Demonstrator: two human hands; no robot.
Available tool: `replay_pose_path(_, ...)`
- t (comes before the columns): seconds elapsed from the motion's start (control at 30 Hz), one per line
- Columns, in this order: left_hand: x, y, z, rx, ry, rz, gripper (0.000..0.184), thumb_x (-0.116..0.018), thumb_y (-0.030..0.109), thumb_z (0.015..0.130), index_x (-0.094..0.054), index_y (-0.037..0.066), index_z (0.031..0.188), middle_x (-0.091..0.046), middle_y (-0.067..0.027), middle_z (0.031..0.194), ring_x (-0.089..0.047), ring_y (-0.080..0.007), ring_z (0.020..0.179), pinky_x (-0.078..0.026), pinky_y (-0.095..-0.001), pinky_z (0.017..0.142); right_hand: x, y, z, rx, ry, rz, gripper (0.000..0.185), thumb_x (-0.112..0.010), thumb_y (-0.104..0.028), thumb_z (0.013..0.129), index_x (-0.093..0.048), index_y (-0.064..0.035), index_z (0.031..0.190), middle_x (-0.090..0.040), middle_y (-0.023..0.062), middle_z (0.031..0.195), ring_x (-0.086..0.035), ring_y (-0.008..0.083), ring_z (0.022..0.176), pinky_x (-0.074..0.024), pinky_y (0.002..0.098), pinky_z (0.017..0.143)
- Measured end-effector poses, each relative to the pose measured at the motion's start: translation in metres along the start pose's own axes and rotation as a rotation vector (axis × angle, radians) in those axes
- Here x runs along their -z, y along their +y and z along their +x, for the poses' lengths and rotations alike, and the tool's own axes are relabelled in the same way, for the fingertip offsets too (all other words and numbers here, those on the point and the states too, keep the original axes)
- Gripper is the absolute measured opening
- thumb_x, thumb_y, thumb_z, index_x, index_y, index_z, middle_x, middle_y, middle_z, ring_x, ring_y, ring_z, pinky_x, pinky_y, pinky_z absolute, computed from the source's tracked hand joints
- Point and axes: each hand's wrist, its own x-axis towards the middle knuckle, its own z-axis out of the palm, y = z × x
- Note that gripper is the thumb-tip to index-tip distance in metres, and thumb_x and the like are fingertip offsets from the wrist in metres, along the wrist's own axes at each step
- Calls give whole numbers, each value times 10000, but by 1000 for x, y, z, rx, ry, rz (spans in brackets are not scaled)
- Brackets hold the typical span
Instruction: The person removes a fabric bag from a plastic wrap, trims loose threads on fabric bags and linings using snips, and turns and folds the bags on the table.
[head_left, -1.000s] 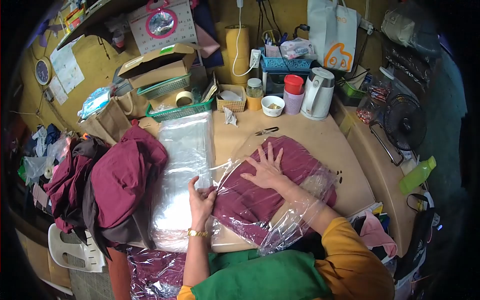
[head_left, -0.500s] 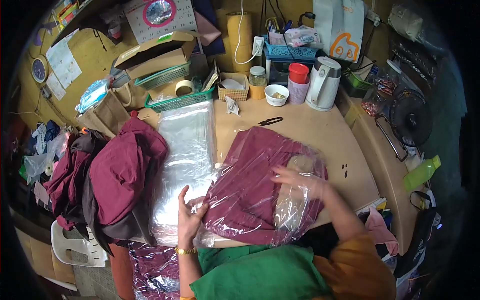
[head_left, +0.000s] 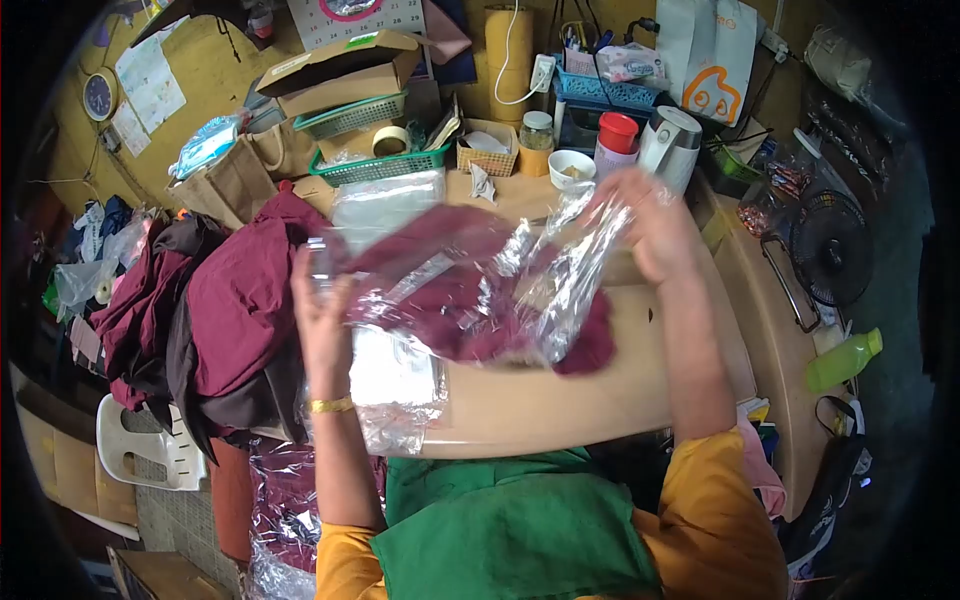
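A maroon folded garment (head_left: 430,270) in a clear plastic bag (head_left: 575,300) hangs between my hands, raised off the table and blurred by motion. My left hand (head_left: 325,315) is closed on the bag's left end, by the pile of maroon cloth. At the bag's right end, my right hand (head_left: 650,225) grips gathered plastic, higher up and in front of the white kettle. Partly hidden beneath the bag lies a stack of flat clear plastic bags (head_left: 390,205).
Maroon and dark garments (head_left: 245,315) are heaped at the left. Along the back stand a green basket (head_left: 385,170), a jar (head_left: 536,135), a white bowl (head_left: 571,168) and a white kettle (head_left: 670,145). A green bottle (head_left: 845,362) lies right, near a fan (head_left: 832,245).
The bagged garment has gone from lying flat on the table to being held up. My left hand has moved up and left; my right hand has moved up and now grips the plastic.
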Motion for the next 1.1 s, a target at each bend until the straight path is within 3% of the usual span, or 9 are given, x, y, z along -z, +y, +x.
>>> replay_pose_path(0.13, 33, 25, -45, -148, 163, 63, 684, -602, 18, 919, -240, 38, 1498, -416, -171, 1407, -515, -210, 1187, -443, -336, 1008, 36, -33, -26, -14, -143, -217, 244, -528, -222, 986, -594, 10, 1022, -689, 180, 814, -661, 195, 555, -521, 271, 456)
replay_pose_path(0.23, 70, -17, -125, 39, 179, 563, 814, -674, 70, 888, -171, 51, 1528, -333, -188, 1470, -465, -217, 1242, -432, -313, 980, 101, 29, -64, -404, -134, -349, 245, -545, -227, 976, -601, 12, 992, -675, 152, 719, -586, 147, 431, -437, 223, 364)
replay_pose_path(0.27, 72, -22, -146, 171, 154, 350, 849, -677, 68, 889, -131, 71, 1539, -321, -195, 1481, -465, -226, 1249, -435, -319, 992, 134, 59, -74, -522, -134, -389, 248, -544, -231, 976, -606, 9, 981, -669, 145, 695, -572, 137, 415, -422, 210, 354)
replay_pose_path(0.47, 76, 7, -180, 658, 166, 165, 1004, -700, 152, 897, 65, 94, 1544, -286, -245, 1493, -481, -297, 1252, -462, -385, 1007, 144, 99, -89, -571, 225, -2, 420, -565, -282, 977, -487, 19, 1260, -642, 205, 1099, -674, 227, 741, -571, 317, 630)
replay_pose_path(0.63, 60, -4, -167, 375, -2, 470, 1115, -776, 190, 830, 79, -15, 1516, -247, -269, 1497, -417, -290, 1303, -357, -372, 1097, 43, 132, -42, -638, -356, -68, 701, -660, -332, 920, -306, -79, 1470, -574, 112, 1286, -640, 207, 986, -542, 337, 794)
replay_pose_path(0.77, 66, -35, -173, 360, 53, 441, 1115, -779, 207, 829, 71, -23, 1514, -247, -256, 1507, -363, -281, 1343, -347, -370, 1101, -71, 109, 16, -280, -588, -558, 349, -710, -215, 864, -631, -49, 1160, -684, 41, 1005, -628, 141, 866, -503, 328, 785)
replay_pose_path(0.83, 60, -32, -175, 375, 91, 362, 1093, -770, 217, 840, 54, -7, 1522, -255, -254, 1506, -348, -274, 1354, -370, -387, 1089, -127, 38, 29, 230, -562, -743, 270, -711, -173, 876, -658, -32, 1101, -698, 52, 953, -636, 180, 847, -504, 342, 792)
replay_pose_path(0.97, 33, -15, -178, 587, 213, -239, 846, -674, 275, 922, -128, 63, 1533, -363, -203, 1464, -466, -271, 1285, -468, -445, 1016, -152, -56, 47, 270, -575, 35, 256, -761, -227, 851, -679, -52, 1018, -667, 6, 901, -598, 77, 803, -486, 249, 726)
replay_pose_path(1.1, 25, -30, -178, 725, 260, -831, 626, -681, 207, 914, -358, 54, 1428, -531, -162, 1304, -529, -251, 1213, -486, -479, 1011, -102, -86, 91, 568, -217, -447, 247, -691, -297, 910, -667, -64, 988, -617, -30, 839, -536, 35, 645, -440, 198, 580)
